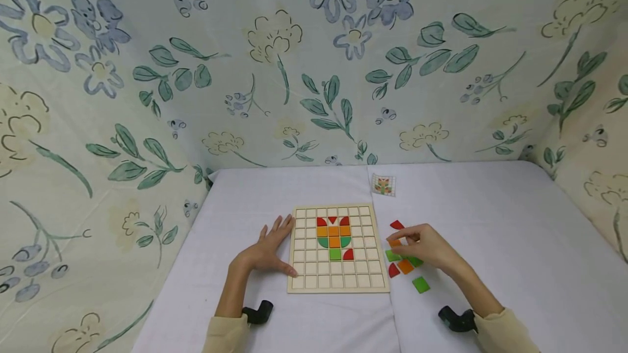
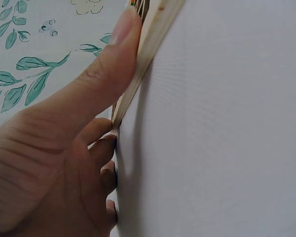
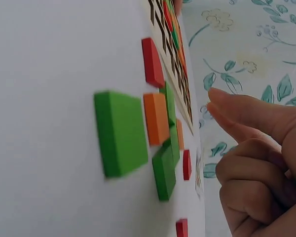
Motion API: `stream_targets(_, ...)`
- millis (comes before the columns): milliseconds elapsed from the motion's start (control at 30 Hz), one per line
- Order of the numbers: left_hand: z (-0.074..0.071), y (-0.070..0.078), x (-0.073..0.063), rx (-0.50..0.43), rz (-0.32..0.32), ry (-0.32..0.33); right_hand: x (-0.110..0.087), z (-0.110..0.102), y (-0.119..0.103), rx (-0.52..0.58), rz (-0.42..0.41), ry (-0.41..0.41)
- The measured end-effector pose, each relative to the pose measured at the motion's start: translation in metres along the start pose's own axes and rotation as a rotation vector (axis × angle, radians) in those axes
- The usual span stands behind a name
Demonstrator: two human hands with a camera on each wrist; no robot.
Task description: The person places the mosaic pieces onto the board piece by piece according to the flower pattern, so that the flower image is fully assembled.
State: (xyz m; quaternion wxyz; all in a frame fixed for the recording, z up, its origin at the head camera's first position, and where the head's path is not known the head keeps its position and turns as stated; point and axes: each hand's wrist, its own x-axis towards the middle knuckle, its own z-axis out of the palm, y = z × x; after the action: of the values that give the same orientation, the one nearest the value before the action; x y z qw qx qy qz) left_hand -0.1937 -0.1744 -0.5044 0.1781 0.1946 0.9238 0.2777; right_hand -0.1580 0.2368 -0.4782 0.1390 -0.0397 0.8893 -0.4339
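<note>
A wooden grid board [image 1: 303, 282] holds a pattern of red, orange and green tiles near its middle. My left hand [image 1: 265, 249] rests at the board's left edge, fingers spread, the thumb [image 2: 106, 61] against the rim in the left wrist view. Loose tiles lie right of the board. Over them hovers my right hand [image 1: 432, 247], thumb and index tips close together above an orange tile [image 1: 394, 243]. Its other fingers [image 3: 249, 173] are bent, and no tile shows between the tips. Part of the pile is hidden under this hand.
Closest in the right wrist view is a green square tile [image 3: 128, 133], apart from the pile. A red tile [image 1: 394, 270] lies at the board's right edge. Behind the pile sits a small pattern card [image 1: 384, 184]. Flowered cloth [image 1: 275, 124] hangs behind the white table [image 1: 490, 217].
</note>
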Motion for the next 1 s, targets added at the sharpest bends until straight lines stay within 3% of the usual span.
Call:
stream_targets(200,0.000,0.000,0.000,0.007,-0.009,-0.009,-0.014,-0.025,0.026,0.006,0.039,-0.047)
stream_targets(467,-0.001,0.000,0.000,0.004,-0.005,-0.010,-0.023,-0.032,0.049,0.015,0.120,-0.087)
stream_targets(567,-0.002,0.000,0.000,0.007,-0.007,-0.016,-0.024,-0.032,0.052,0.035,0.115,-0.126)
stream_targets(833,-0.003,0.002,0.000,0.001,0.000,-0.014,-0.024,-0.034,0.059,0.157,0.022,-0.338)
stream_targets(1000,-0.002,0.001,-0.001,0.008,0.005,-0.006,-0.022,-0.034,0.064,0.161,-0.001,-0.370)
